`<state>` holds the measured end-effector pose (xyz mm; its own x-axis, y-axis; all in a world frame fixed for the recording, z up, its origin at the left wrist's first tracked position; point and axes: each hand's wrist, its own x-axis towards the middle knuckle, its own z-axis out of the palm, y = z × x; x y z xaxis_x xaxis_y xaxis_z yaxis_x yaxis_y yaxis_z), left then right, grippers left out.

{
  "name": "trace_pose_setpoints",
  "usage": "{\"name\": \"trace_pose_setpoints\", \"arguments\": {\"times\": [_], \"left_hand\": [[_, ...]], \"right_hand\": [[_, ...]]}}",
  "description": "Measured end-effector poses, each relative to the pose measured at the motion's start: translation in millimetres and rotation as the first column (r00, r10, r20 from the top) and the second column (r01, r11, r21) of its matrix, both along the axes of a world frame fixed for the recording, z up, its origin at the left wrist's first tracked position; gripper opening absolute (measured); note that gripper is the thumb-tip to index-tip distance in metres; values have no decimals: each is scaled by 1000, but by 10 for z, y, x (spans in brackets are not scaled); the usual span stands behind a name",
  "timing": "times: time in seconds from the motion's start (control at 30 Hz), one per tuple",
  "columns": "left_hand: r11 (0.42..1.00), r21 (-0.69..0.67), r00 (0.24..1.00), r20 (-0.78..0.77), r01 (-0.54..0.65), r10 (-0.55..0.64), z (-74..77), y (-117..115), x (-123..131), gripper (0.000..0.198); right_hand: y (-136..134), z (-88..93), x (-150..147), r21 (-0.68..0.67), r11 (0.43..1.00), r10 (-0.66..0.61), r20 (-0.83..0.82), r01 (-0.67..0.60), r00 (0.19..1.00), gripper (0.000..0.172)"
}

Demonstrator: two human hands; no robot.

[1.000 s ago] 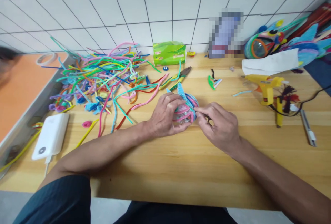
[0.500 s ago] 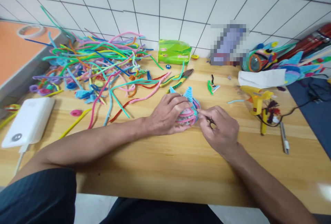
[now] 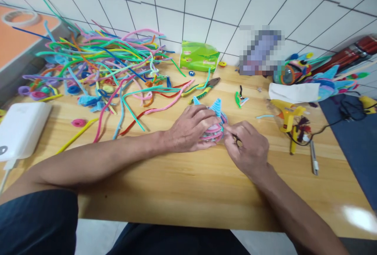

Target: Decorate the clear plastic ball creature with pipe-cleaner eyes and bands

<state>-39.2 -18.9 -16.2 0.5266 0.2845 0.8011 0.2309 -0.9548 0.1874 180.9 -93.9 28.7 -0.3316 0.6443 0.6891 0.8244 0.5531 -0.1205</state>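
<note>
A rounded pink and blue pipe-cleaner craft (image 3: 214, 130) with two light-blue pointed pieces on top rests on the table in front of me. My left hand (image 3: 193, 127) is wrapped over its left side and holds it. Against its right side, my right hand (image 3: 247, 145) is closed in a pinch, fingertips touching the craft's edge. Something small and dark shows between those fingers, too hidden to name. Just behind the craft lie pliers (image 3: 206, 90) with yellow and green handles.
A heap of pipe cleaners (image 3: 103, 62) spreads at the back left, near a white power bank (image 3: 25, 129). A green tissue pack (image 3: 198, 57) stands by the tiled wall. To the right are a yellow glue gun (image 3: 287, 112), a utility knife (image 3: 313, 159) and a red flask (image 3: 350, 53).
The camera view has shifted slightly. My left hand keeps its hold on the craft, and my right hand stays pinched at its right edge, with hardly any movement.
</note>
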Motion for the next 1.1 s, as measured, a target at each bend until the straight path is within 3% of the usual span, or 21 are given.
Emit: {"name": "trace_pose_setpoints", "arguments": {"times": [0.4,0.6,1.1], "left_hand": [[997,-52,997,-53,-60,57,27,-1,-23,65],[997,2,996,-37,-81,81,30,10,-12,52],[996,15,995,-31,-90,90,59,30,-16,51]], "right_hand": [[15,-19,51,30,999,29,3,-29,1000,32],[24,-57,41,59,997,42,44,-44,998,28],[23,-73,16,66,996,56,10,-56,998,23]]}}
